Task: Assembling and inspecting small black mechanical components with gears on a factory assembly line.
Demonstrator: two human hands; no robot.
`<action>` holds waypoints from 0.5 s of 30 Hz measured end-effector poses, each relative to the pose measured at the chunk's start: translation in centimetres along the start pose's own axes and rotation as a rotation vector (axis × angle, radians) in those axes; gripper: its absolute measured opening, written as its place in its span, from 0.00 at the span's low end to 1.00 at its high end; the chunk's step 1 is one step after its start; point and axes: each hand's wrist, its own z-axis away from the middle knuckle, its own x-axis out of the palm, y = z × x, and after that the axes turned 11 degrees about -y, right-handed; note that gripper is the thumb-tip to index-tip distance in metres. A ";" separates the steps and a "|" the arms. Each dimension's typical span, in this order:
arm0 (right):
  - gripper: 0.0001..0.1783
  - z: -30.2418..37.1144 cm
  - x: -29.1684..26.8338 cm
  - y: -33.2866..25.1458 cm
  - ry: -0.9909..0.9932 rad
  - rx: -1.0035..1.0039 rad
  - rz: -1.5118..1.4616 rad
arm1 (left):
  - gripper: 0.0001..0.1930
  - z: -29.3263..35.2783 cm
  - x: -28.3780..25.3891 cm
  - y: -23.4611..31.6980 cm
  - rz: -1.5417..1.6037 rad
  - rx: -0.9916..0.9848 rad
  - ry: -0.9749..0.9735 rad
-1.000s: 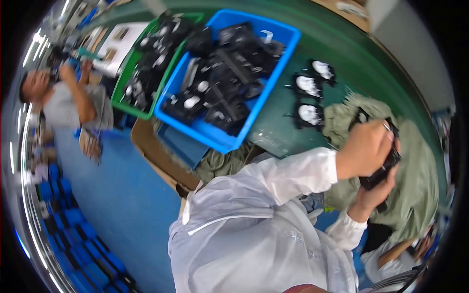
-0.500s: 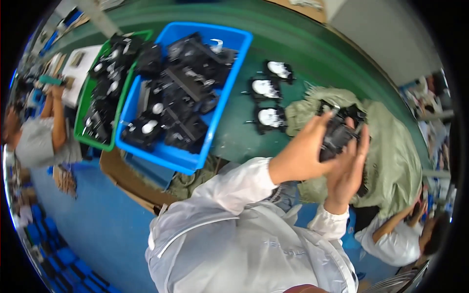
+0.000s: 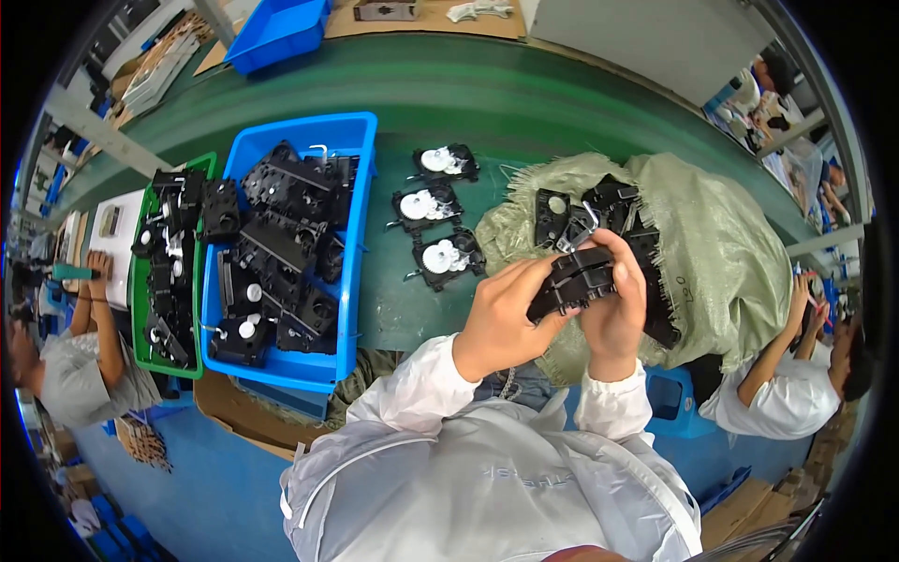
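1. Your left hand comes up from the lower middle of the frame, its forearm slanting up and to the right; the fingers stretch toward the upper right, with the thumb low along the held part.
2. Your right hand sits just right of centre, wrist nearly upright, fingers bent around the part's right end.
3. Both your hands grasp the same black plastic housing, one at each end.
4. The housing is right of the frame's centre, raised in front of an olive woven sack. Its long axis slopes from lower left to upper right.
5. It looks dark and slightly glossy, with a curved, ribbed outer side and small notches along the lower edge. A bent silvery metal piece shows at its upper edge; you cannot tell whether the two are joined.
6. Other black mechanisms lie on the sack; left of it, three gear units with white wheels form a column on the green worktop.
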 end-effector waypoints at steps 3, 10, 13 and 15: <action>0.20 -0.1 -0.5 0.9 0.171 -0.078 0.101 | 0.24 -0.2 1.6 0.7 -0.077 0.047 0.033; 0.15 -0.9 -0.8 0.8 0.233 -0.269 -0.035 | 0.25 -0.1 2.4 1.2 -0.122 0.133 0.009; 0.14 -1.0 -0.7 0.6 0.190 -0.341 -0.099 | 0.26 0.0 2.7 1.4 -0.203 0.209 0.026; 0.13 -0.9 -0.8 0.6 0.166 -0.341 -0.127 | 0.26 0.2 2.5 1.6 -0.208 0.207 0.020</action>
